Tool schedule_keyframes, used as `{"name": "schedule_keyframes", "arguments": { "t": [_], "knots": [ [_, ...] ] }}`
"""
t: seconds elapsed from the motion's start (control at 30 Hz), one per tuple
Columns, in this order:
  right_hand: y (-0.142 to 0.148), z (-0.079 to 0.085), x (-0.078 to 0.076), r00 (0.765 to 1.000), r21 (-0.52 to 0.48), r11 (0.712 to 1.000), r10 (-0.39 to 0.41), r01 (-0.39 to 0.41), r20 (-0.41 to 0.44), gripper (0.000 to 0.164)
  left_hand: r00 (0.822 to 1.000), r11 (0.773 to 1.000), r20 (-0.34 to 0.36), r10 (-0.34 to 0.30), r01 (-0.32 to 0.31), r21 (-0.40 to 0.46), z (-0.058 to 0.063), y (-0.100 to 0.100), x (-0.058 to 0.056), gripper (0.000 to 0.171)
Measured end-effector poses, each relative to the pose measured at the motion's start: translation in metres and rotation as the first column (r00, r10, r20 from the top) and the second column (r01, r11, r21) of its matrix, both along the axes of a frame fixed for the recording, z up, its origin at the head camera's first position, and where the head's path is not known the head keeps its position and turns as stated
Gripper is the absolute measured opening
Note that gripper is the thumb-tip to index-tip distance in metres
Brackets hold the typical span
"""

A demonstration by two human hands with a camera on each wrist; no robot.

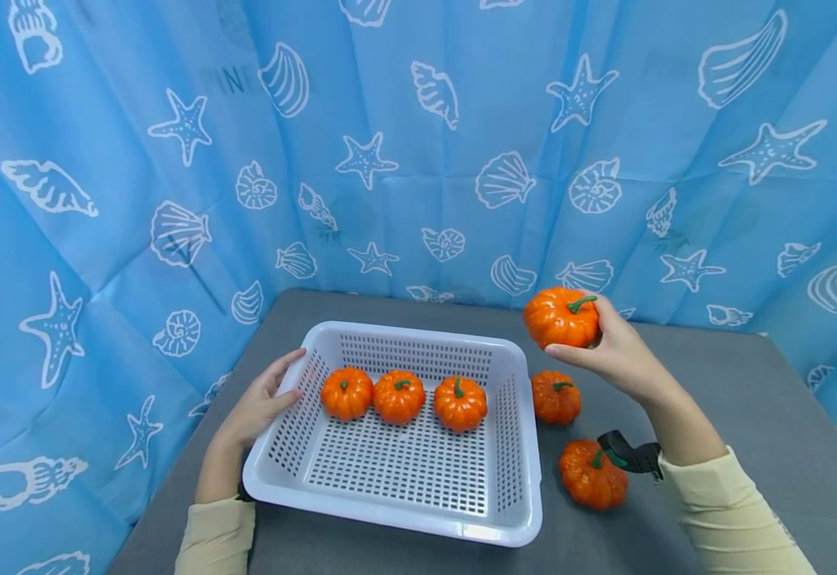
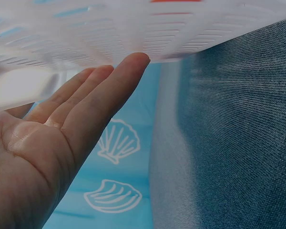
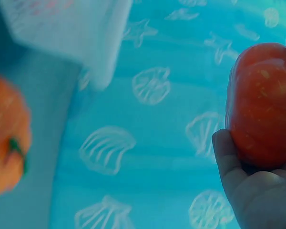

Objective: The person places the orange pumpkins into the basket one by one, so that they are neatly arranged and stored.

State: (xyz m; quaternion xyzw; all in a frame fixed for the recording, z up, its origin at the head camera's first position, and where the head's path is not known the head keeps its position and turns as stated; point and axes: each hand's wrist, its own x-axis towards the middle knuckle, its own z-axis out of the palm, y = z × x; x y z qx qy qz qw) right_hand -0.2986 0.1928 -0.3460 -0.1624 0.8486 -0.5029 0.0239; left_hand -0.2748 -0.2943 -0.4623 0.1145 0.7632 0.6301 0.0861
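Note:
My right hand [image 1: 616,347] holds a shiny orange toy pumpkin [image 1: 558,318] with a green stem, raised above the table beyond the basket's right side. In the right wrist view the thumb and fingers grip this pumpkin [image 3: 262,105]. At the left side of a white plastic basket [image 1: 418,523], my left hand [image 1: 256,407] holds the rim, its thumb over the edge. The left wrist view shows its fingers [image 2: 105,98] stretched against the slotted outer wall. Inside the basket sit three pumpkins: a left one [image 1: 347,394], a middle one [image 1: 399,397] and a right one [image 1: 460,404].
Right of the basket, a pumpkin [image 1: 556,397] lies under the raised one, and another pumpkin [image 1: 593,474] lies nearer, beside the black wrist strap [image 1: 630,455]. A grey cloth [image 1: 735,399] covers the table. Blue shell-patterned curtains [image 1: 404,216] hang behind and at the sides.

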Motion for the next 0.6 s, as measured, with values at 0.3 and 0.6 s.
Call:
{"name": "schedule_keyframes", "arguments": {
  "t": [0.3, 0.6],
  "knots": [
    [-0.059, 0.020, -0.014, 0.989, -0.051, 0.988, 0.144, -0.146, -0.036, 0.085, 1.000, 1.000, -0.006, 0.002, -0.002, -0.003, -0.001, 0.000, -0.001, 0.066],
    [-0.114, 0.001, -0.021, 0.973, -0.043, 0.972, 0.231, -0.232, -0.016, 0.086, 1.000, 1.000, 0.009, 0.013, -0.013, -0.015, -0.001, 0.000, 0.000, 0.065]
  ]
}}
